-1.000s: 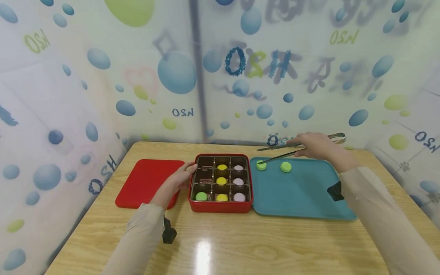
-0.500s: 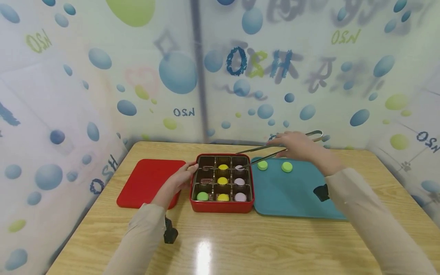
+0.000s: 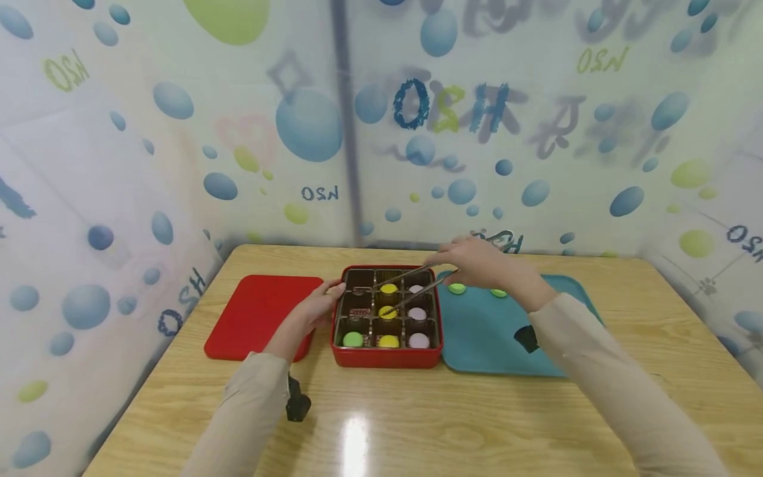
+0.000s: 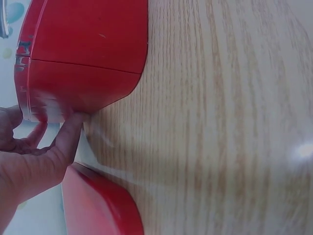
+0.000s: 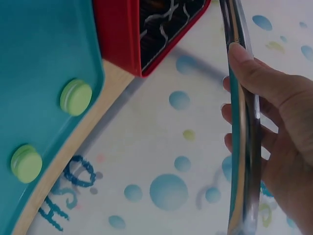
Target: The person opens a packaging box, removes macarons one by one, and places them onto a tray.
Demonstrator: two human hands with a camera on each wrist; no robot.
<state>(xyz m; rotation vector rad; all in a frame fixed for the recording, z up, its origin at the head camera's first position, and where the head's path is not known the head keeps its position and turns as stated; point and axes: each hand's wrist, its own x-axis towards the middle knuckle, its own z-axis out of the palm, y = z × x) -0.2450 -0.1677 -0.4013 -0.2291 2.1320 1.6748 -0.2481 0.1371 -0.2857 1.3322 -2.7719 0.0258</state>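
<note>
My right hand (image 3: 479, 265) holds metal tongs (image 5: 244, 132) over a red box (image 3: 387, 358) with a dark divided liner. The two tips of the tongs stand apart above the liner's left and middle columns, and I see nothing between them. Yellow macarons (image 3: 389, 341) fill the middle column and pale purple ones (image 3: 419, 340) the right column. A green macaron (image 3: 353, 339) sits in the near left compartment; the two behind it show no macaron. My left hand (image 3: 312, 308) rests against the box's left side, thumb and fingertips touching the wall in the left wrist view.
Right of the box lies a blue tray (image 3: 477, 344) with two green macarons (image 5: 76, 97) near its far edge. A red lid (image 3: 256, 311) lies flat on the left. The wooden table (image 3: 417, 424) ends at a patterned curtain (image 3: 238, 132).
My right hand has swung the tongs leftward from the tray, across the purple column, to the left and middle of the box. Both green macarons stay on the tray; my left hand keeps its place.
</note>
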